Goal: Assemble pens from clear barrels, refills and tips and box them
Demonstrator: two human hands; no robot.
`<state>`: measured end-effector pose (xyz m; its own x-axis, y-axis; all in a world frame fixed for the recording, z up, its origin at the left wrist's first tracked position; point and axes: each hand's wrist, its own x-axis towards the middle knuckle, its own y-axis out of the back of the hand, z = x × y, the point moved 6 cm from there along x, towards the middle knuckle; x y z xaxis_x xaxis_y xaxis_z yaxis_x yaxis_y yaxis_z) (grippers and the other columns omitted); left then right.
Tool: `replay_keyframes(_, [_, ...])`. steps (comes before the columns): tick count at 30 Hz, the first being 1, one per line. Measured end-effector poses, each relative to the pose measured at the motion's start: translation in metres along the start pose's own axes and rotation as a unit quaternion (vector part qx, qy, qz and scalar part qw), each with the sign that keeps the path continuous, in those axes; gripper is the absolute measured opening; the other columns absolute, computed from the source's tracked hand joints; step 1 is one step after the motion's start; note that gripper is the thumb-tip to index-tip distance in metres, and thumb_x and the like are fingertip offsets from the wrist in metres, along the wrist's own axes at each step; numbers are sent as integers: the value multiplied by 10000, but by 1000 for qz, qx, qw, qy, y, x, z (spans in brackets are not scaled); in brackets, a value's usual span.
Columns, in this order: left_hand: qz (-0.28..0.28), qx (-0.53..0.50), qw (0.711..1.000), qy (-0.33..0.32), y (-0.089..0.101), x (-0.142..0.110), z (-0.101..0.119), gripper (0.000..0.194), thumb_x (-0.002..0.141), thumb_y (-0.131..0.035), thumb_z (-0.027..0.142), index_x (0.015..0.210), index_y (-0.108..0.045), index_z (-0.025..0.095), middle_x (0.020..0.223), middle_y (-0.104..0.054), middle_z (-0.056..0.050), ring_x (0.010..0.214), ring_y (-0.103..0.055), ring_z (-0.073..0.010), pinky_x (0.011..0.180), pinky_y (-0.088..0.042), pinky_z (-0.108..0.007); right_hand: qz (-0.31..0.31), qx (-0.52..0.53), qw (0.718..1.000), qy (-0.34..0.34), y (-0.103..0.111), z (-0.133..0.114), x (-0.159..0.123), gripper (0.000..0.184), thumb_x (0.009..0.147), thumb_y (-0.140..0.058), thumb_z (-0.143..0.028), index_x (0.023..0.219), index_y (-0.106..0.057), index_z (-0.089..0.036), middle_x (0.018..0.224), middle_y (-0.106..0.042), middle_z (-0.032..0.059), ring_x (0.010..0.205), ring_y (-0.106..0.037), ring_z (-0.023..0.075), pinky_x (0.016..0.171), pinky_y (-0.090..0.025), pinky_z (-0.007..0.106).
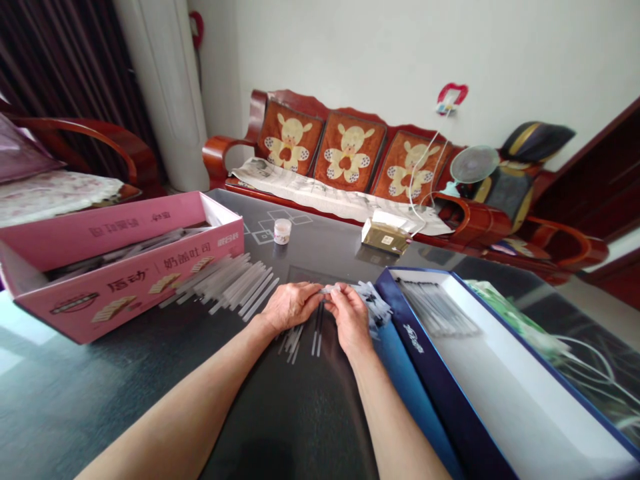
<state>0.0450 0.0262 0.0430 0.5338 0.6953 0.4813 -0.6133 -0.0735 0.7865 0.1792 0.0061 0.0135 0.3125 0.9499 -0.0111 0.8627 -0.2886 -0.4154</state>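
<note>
My left hand (295, 305) and my right hand (351, 315) meet over the dark table, fingers pinched together. A small whitish translucent piece (327, 289) shows between the fingertips of both; its exact kind is too small to tell. Left of my left hand lies a fanned pile of translucent plastic tubes (233, 283). A few thin tubes (291, 343) lie below my left hand, and a pair of thin sticks (317, 337) lies between the wrists. Against my right hand's outer side is a heap of clear plastic pieces with black parts (376, 305).
A pink cardboard box (165, 280) with long thin items stands left. On the right, an open blue box (525, 400) holds a row of thin dark-tipped sticks (440, 308). Farther back are a small cup (283, 231) and a tissue pack (385, 235). A green bag (520, 313) lies far right.
</note>
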Motion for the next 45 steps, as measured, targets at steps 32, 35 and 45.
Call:
replay_keyframes(32, [11, 110, 994, -15, 5, -1, 7, 378, 967, -340, 385, 810, -618, 183, 738, -615, -33, 604, -566, -123, 520, -364, -213, 48, -5, 997, -60, -2, 2, -4, 316, 550, -801, -279, 751, -584, -167, 597, -653, -39, 525, -612, 83, 522, -527, 182])
replay_keyframes(35, [12, 98, 995, -23, 4, -1, 6, 368, 968, -347, 371, 817, -623, 179, 739, -609, -32, 615, -564, -121, 532, -367, -213, 44, -16, 999, -27, -2, 5, -4, 303, 598, -769, -306, 793, -579, -174, 629, -635, -50, 552, -599, 79, 544, -514, 186])
replay_keyframes(45, [113, 135, 983, -57, 11, 1, -1, 316, 928, -461, 415, 994, -666, 185, 889, -654, -72, 805, -561, -196, 777, -423, -349, -17, -300, 929, 216, -10, -13, -7, 125, 755, -597, -293, 823, -566, -193, 760, -601, -10, 676, -561, 129, 661, -477, 256])
